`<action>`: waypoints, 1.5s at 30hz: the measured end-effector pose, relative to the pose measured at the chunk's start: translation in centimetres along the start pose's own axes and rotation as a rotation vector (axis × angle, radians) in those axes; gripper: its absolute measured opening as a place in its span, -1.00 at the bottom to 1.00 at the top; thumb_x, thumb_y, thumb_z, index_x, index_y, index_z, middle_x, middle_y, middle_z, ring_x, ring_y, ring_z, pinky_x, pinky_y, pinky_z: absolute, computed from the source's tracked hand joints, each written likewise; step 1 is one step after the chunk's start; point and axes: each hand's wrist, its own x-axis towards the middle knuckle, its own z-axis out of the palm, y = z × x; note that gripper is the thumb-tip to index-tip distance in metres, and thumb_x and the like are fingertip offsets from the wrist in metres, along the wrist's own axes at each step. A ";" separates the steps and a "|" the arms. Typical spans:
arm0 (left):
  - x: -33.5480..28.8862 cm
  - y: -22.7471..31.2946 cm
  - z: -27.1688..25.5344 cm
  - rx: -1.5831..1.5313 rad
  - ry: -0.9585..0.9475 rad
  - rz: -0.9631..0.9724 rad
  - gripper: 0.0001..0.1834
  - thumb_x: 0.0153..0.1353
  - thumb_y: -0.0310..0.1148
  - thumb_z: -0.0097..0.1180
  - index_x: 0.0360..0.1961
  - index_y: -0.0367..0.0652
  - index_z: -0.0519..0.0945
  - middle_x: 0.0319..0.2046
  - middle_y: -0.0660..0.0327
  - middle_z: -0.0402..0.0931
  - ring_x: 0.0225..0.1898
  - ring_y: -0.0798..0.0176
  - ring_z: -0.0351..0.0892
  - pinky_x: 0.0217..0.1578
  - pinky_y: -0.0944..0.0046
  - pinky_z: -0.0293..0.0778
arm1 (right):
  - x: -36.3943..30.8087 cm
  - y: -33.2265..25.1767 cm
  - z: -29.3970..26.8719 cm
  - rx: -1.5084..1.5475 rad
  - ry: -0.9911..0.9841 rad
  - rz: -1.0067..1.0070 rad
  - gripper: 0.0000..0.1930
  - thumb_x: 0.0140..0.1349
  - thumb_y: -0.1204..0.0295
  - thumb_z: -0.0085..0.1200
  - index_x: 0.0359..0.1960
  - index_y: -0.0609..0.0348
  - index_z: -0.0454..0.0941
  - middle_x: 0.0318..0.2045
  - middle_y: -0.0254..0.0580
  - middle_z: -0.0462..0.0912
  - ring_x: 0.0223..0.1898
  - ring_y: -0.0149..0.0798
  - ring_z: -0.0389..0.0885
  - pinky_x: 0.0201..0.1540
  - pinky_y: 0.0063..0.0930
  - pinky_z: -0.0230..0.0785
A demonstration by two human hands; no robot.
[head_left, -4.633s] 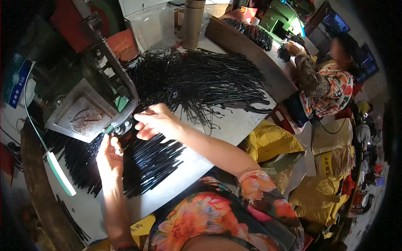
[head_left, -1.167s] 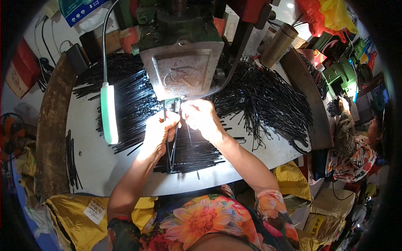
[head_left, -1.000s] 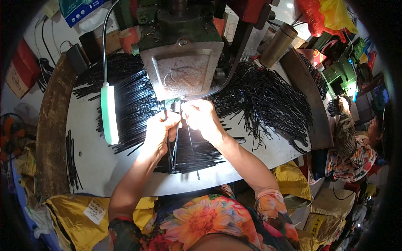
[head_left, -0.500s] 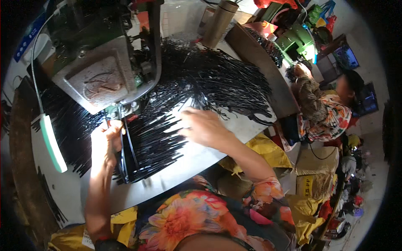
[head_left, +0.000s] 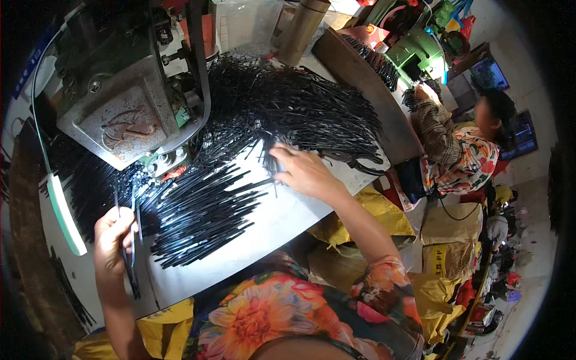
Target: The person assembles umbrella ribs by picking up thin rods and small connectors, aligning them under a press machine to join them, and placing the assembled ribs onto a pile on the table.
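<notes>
At the left, my left hand [head_left: 115, 231] is closed around a few thin black strips [head_left: 136, 282], which point up toward the machine head and down past my fingers. Long and narrow, they look like thin black rods or wires; their exact kind is unclear. My right hand [head_left: 305, 173] reaches over the table with its thumb and fingers apart, its fingertips beside loose ends of a large black strip pile [head_left: 318, 114]. Between my hands lies a flatter, roughly aligned layer of black strips [head_left: 207, 210]. Just beyond my left hand stands the green and grey machine [head_left: 120, 114].
A lit lamp [head_left: 66, 213] hangs at the left. Black-handled scissors [head_left: 366, 167] lie by the table's right edge. Behind the pile stands a metal flask [head_left: 304, 30]. A wooden board [head_left: 366, 96] borders the right side, beyond which a co-worker [head_left: 462, 144] sits at a green machine.
My left hand has moved left and toward me with the strips, away from the machine. My right hand has shifted slightly right, its fingers spread beside the pile.
</notes>
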 end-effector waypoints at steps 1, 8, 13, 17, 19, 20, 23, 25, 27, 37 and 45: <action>-1.1 0.7 0.0 0.072 0.068 0.002 -0.92 0.07 -0.44 -0.06 -0.50 -0.21 0.38 -0.70 0.31 0.35 -0.82 0.59 0.12 -0.85 0.61 0.04 | 1.1 -0.6 0.2 0.012 0.027 -0.056 -0.50 -0.04 0.33 0.00 -0.02 0.22 0.24 0.03 0.01 0.27 -0.07 -0.04 0.38 -0.07 -0.29 0.24; -4.9 1.0 -5.7 0.371 0.636 0.132 -0.93 -0.03 -0.42 0.06 -0.50 -0.17 0.47 -0.70 0.31 0.38 -0.80 0.55 0.17 -0.81 0.57 0.01 | 4.7 -2.4 -0.5 0.273 -0.015 -0.116 -0.59 -0.03 0.42 -0.03 -0.07 0.21 0.33 -0.48 0.01 0.55 -0.49 -0.16 0.54 -0.30 -0.38 0.36; -7.9 2.3 -13.8 1.074 0.684 0.181 -0.79 -0.08 -0.53 0.03 -0.34 -0.35 0.46 -0.53 0.10 0.45 -0.51 0.24 0.39 -0.44 0.34 0.29 | 6.3 -4.0 1.2 0.408 0.134 -0.261 -0.64 -0.01 0.46 -0.04 -0.11 0.23 0.34 -0.39 0.02 0.55 -0.40 -0.17 0.56 -0.28 -0.41 0.37; -7.1 1.3 -11.4 1.959 1.039 0.328 -0.60 -0.12 -0.52 0.06 -0.18 -0.41 0.35 -0.18 -0.11 0.36 -0.17 -0.06 0.35 -0.17 0.12 0.25 | 6.6 -4.2 1.4 0.354 0.165 -0.219 -0.74 0.01 0.46 -0.05 -0.21 0.21 0.38 -0.38 -0.04 0.56 -0.37 -0.14 0.56 -0.31 -0.42 0.38; -5.1 1.8 -7.8 1.637 0.782 0.259 -0.53 -0.09 -0.50 0.05 -0.09 -0.39 0.29 -0.08 -0.11 0.26 -0.10 -0.08 0.29 -0.10 0.13 0.22 | 6.3 -4.0 1.4 0.258 0.236 -0.172 -0.78 0.01 0.46 -0.05 -0.25 0.18 0.40 -0.39 -0.07 0.56 -0.37 -0.13 0.55 -0.34 -0.42 0.39; -4.6 1.3 -3.9 1.331 0.815 0.346 -0.61 -0.06 -0.52 0.03 -0.13 -0.38 0.33 -0.19 -0.06 0.35 -0.14 -0.06 0.32 -0.10 0.13 0.23 | 6.1 -4.1 1.5 0.238 0.311 -0.215 -0.83 0.01 0.46 -0.04 -0.31 0.14 0.42 -0.42 -0.13 0.56 -0.41 -0.12 0.54 -0.39 -0.40 0.39; -1.3 -0.3 3.0 1.263 0.231 0.846 -0.86 0.02 -0.55 -0.07 -0.34 -0.29 0.43 -0.43 0.06 0.36 -0.40 0.13 0.40 -0.39 0.30 0.35 | 5.7 -3.7 1.3 0.090 0.331 -0.261 -0.85 0.01 0.45 -0.03 -0.34 0.11 0.43 -0.47 -0.17 0.55 -0.46 -0.12 0.53 -0.43 -0.38 0.38; 0.5 -1.6 5.9 1.504 0.140 0.882 -0.89 -0.05 -0.58 -0.06 -0.42 -0.27 0.42 -0.49 0.07 0.33 -0.44 0.11 0.37 -0.43 0.24 0.34 | 5.5 -4.2 1.3 0.093 0.353 -0.266 -0.88 0.01 0.45 -0.02 -0.38 0.10 0.44 -0.49 -0.20 0.54 -0.49 -0.12 0.52 -0.45 -0.36 0.37; 2.7 -3.2 7.9 1.571 0.158 0.826 -0.91 -0.11 -0.57 -0.07 -0.49 -0.29 0.40 -0.51 0.04 0.31 -0.43 0.07 0.36 -0.44 0.22 0.33 | 5.2 -5.1 0.6 0.037 0.387 -0.236 -0.90 0.01 0.44 -0.02 -0.41 0.10 0.45 -0.48 -0.19 0.54 -0.48 -0.13 0.52 -0.45 -0.37 0.37; 5.4 -4.6 5.3 1.255 0.063 0.786 -0.87 -0.11 -0.49 0.04 -0.47 -0.30 0.49 -0.48 0.02 0.38 -0.47 0.04 0.39 -0.46 0.19 0.32 | 5.3 -5.1 0.3 0.564 0.316 -0.097 -0.87 0.07 0.46 -0.04 -0.43 0.28 0.48 -0.67 -0.25 0.51 -0.61 -0.54 0.46 -0.56 -0.67 0.24; 4.6 -3.1 4.6 1.067 0.063 0.611 -0.89 -0.10 -0.51 0.08 -0.47 -0.29 0.54 -0.62 0.08 0.40 -0.60 0.15 0.38 -0.54 0.29 0.27 | 6.1 -7.4 1.1 0.862 0.091 -0.225 -0.89 0.05 0.49 -0.04 -0.49 0.29 0.48 -0.68 -0.31 0.50 -0.63 -0.58 0.39 -0.59 -0.72 0.15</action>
